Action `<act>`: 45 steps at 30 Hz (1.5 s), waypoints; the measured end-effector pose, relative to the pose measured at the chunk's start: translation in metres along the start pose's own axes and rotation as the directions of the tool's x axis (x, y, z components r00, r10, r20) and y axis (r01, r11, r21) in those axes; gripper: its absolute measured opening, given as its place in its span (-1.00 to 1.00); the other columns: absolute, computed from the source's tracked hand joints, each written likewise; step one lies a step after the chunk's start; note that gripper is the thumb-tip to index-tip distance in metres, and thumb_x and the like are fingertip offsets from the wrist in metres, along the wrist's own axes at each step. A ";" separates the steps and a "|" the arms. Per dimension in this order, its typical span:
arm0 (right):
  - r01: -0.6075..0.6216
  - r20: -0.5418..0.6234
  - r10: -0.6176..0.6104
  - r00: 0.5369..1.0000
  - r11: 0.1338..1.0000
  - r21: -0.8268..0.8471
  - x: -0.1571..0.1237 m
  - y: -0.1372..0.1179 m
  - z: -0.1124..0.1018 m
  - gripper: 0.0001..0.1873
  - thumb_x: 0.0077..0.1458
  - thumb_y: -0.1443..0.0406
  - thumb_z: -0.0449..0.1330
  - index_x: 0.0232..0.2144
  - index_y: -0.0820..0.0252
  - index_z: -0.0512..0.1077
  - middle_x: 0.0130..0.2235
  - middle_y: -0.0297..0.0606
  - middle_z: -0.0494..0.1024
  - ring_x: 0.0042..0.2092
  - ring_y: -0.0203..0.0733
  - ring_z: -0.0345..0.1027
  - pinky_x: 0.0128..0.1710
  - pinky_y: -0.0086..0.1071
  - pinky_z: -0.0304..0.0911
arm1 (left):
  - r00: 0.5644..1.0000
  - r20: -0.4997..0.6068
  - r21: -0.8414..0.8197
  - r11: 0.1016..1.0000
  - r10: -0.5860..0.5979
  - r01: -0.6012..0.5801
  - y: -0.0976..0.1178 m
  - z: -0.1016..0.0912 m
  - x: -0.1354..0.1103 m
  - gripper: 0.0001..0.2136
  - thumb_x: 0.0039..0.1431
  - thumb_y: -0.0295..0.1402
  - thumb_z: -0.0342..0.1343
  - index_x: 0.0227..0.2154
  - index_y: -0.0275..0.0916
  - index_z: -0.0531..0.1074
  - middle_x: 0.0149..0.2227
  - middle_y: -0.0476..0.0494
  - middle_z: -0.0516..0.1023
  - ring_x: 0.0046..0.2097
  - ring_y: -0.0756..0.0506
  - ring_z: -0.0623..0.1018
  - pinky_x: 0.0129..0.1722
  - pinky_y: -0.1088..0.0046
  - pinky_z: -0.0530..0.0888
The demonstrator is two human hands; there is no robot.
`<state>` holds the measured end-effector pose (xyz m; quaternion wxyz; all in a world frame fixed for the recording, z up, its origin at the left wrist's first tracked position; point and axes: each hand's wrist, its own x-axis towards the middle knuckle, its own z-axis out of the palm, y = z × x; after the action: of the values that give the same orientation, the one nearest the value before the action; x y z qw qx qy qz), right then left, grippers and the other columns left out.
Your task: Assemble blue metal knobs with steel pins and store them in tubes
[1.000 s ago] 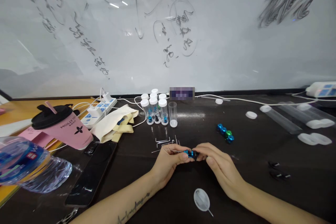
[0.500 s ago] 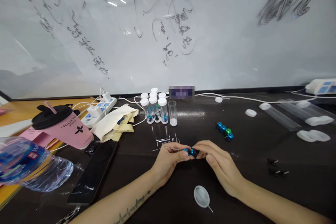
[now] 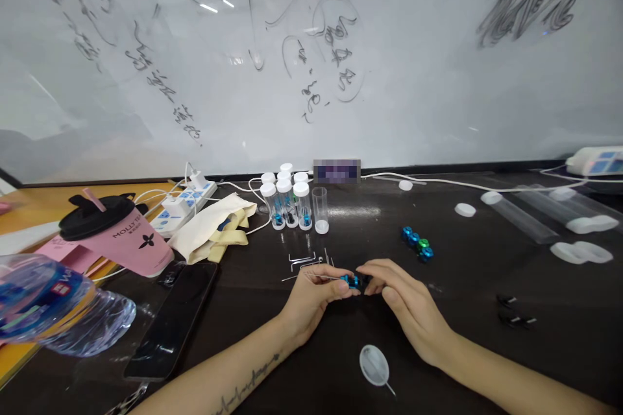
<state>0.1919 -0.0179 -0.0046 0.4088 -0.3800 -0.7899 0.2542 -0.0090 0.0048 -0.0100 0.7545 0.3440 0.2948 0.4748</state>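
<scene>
Standing here watching some fiddly bench work. The blue part (image 3: 347, 281) is up between the two hands, just above the table (image 3: 272, 363). Left hand (image 3: 311, 298) has it pinched between thumb and fingers, with a thin rod (image 3: 327, 276) running back across that hand. Right hand (image 3: 413, 311) has its fingers curled at the black end (image 3: 363, 283); can't tell if they're really gripping, and that thumb sits apart. My two cents: hold the blue side firm, line both ends up straight, go easy on the force and watch the rod doesn't twist.

Containers: the capped tubes (image 3: 301, 207) stand bunched up, white lids on, blue bits at the bottom of the front ones, plus something dark in one. Beside them an open tube (image 3: 320, 204) shows just its white base. More clear tubes (image 3: 523, 222) lie over right, no contents I can make out.
</scene>
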 end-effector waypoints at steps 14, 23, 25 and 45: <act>0.010 -0.025 -0.010 1.000 1.000 0.010 0.000 -0.001 0.001 -0.61 0.37 0.16 -0.16 0.07 0.10 0.34 -0.12 -0.11 0.42 -0.20 -0.12 0.40 -0.19 -0.20 0.34 | 1.000 0.001 0.012 1.000 0.000 0.000 0.001 0.000 0.000 -0.81 -0.16 -0.45 0.41 -0.40 -0.34 0.61 -0.40 -0.14 0.66 -0.38 -0.04 0.62 -0.24 0.48 0.52; 0.018 -0.009 -0.018 1.000 0.999 0.037 0.002 -0.001 0.000 -0.59 0.37 0.13 -0.17 0.07 0.09 0.33 -0.19 -0.15 0.43 -0.20 -0.11 0.38 -0.19 -0.20 0.31 | 1.000 -0.012 0.013 1.000 -0.016 0.016 0.003 0.002 -0.001 -0.76 -0.20 -0.42 0.44 -0.40 -0.35 0.60 -0.41 -0.15 0.65 -0.38 -0.04 0.62 -0.24 0.47 0.52; 0.022 0.005 -0.022 1.000 0.999 0.037 0.002 -0.001 0.000 -0.60 0.37 0.13 -0.18 0.04 0.07 0.35 -0.18 -0.16 0.43 -0.19 -0.11 0.38 -0.20 -0.21 0.30 | 1.000 -0.003 0.013 1.000 -0.011 0.011 0.002 0.001 -0.001 -0.78 -0.19 -0.43 0.43 -0.40 -0.35 0.60 -0.41 -0.15 0.65 -0.38 -0.03 0.62 -0.24 0.47 0.52; 0.003 0.003 -0.003 1.000 0.998 0.067 0.002 -0.002 0.000 -0.58 0.36 0.10 -0.18 0.04 0.09 0.34 -0.19 -0.17 0.42 -0.22 -0.12 0.37 -0.21 -0.22 0.28 | 1.000 -0.004 0.024 1.000 -0.006 0.006 0.003 0.002 0.001 -0.78 -0.20 -0.42 0.44 -0.41 -0.34 0.61 -0.42 -0.13 0.65 -0.39 -0.03 0.62 -0.26 0.48 0.51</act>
<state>0.1903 -0.0176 -0.0027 0.4206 -0.3643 -0.7821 0.2806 -0.0090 0.0059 -0.0068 0.7512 0.3515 0.3029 0.4695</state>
